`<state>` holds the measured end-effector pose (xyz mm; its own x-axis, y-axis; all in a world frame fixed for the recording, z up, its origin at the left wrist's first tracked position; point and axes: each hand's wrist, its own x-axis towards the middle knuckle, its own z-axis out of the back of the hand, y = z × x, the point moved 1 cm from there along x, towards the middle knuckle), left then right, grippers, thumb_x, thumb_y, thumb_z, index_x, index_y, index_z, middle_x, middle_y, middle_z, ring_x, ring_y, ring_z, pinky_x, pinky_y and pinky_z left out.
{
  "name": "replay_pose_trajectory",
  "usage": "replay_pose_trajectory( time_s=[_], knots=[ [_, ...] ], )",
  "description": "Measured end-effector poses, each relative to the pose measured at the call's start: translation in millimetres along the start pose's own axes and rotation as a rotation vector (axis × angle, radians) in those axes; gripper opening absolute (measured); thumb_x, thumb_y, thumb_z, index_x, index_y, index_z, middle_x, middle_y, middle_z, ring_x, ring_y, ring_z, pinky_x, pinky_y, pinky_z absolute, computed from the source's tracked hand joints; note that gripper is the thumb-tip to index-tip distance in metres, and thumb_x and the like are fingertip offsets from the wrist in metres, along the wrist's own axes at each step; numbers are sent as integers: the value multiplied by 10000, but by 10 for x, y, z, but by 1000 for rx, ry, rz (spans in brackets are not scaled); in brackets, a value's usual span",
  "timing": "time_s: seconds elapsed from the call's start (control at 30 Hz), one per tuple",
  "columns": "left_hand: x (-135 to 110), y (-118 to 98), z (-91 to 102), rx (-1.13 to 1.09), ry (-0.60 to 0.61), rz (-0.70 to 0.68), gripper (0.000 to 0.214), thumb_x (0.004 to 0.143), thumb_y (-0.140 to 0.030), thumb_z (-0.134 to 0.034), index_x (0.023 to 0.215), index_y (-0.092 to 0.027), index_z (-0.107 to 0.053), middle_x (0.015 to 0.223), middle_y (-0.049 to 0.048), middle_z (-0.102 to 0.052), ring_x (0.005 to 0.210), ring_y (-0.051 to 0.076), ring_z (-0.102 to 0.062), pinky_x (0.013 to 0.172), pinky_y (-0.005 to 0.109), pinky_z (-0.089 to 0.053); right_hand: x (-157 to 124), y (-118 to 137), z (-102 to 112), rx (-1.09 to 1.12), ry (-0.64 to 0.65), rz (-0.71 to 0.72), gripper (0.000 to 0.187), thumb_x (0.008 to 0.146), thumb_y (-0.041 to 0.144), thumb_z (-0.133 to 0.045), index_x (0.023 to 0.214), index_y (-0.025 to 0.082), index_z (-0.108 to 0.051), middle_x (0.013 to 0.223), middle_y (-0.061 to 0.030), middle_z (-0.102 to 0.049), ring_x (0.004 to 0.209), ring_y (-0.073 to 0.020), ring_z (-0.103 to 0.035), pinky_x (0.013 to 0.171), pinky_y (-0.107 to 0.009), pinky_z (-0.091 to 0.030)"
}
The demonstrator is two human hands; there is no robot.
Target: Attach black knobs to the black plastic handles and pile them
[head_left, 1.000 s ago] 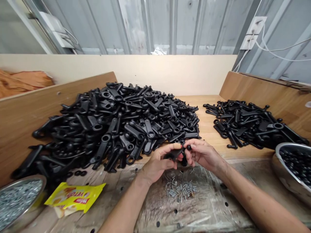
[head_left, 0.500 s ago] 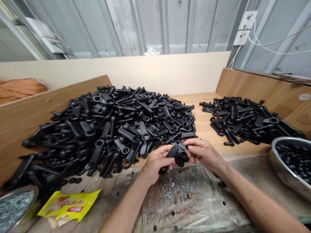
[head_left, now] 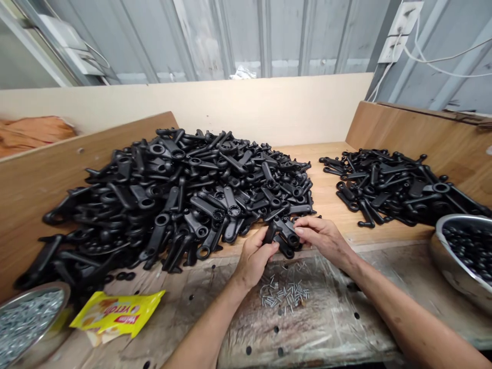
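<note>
My left hand is closed round a black crank handle, which it holds tilted just in front of the big pile. To its right, my right hand has thumb and fingertips pinched together beside several black crank handles at the pile's front edge; what lies between the fingertips is hidden. Below both hands, loose small metal pins lie scattered on the plastic-covered bench. The large pile of black crank handles rises behind my left hand.
Another pile of black handles with knobs lies at the right. A metal bowl of black knobs stands at the right edge, a bowl of metal pins at lower left, beside a yellow packet. Wooden boards border the bench.
The view has shifted slightly. My left hand has turned the crank handle more upright. My right fingertips, earlier at a small dark round piece, have moved slightly down beside the handles.
</note>
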<state>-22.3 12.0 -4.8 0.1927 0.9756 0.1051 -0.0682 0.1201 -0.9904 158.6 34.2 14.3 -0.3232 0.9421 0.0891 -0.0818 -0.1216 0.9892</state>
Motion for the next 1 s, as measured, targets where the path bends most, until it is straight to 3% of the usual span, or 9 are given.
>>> replay_pose_trajectory(
  time_s=[0.17, 0.3, 0.4, 0.7, 1.0],
  knots=[
    [-41, -24, -47, 75, -7, -49, 70, 720, -217, -507, 737, -169, -556, 564, -44, -467, 530, 106, -401, 512, 218, -295, -38, 34, -6, 213, 32, -65, 143, 739, 292, -592, 760, 151, -609, 557, 24, -513, 479, -69, -459, 442, -175, -362],
    [-69, -102, -76, 124, -2, -160, 29, 707, -170, -520, 712, -170, -548, 627, -39, -523, 578, 104, -429, 542, 208, -306, -60, -17, -122, 500, 119, -152, 160, 764, 286, -573, 862, 160, -566, 618, 3, -566, 494, -98, -540, 429, -187, -417],
    [-81, -122, -112, 200, -43, -200, 109, 668, -94, -512, 737, -167, -554, 630, -45, -532, 569, 95, -437, 536, 198, -311, -68, -55, -209, 598, 147, -177, 181, 773, 276, -571, 907, 157, -546, 643, -10, -584, 519, -115, -572, 426, -193, -446],
    [-70, -6, -177, 291, -64, -196, 193, 661, -44, -421, 768, -166, -526, 653, -43, -514, 615, 91, -461, 596, 191, -361, -65, -87, -294, 650, 135, -190, 195, 774, 305, -581, 860, 133, -548, 597, -8, -587, 479, -111, -574, 383, -177, -451],
    [-68, 39, -215, 417, -75, -96, 103, 700, -108, -426, 738, -185, -483, 631, -36, -525, 611, 109, -488, 606, 211, -365, -91, -114, -300, 600, 100, -187, 221, 759, 326, -588, 857, 130, -565, 598, -10, -589, 454, -100, -550, 384, -182, -439]
  ],
)
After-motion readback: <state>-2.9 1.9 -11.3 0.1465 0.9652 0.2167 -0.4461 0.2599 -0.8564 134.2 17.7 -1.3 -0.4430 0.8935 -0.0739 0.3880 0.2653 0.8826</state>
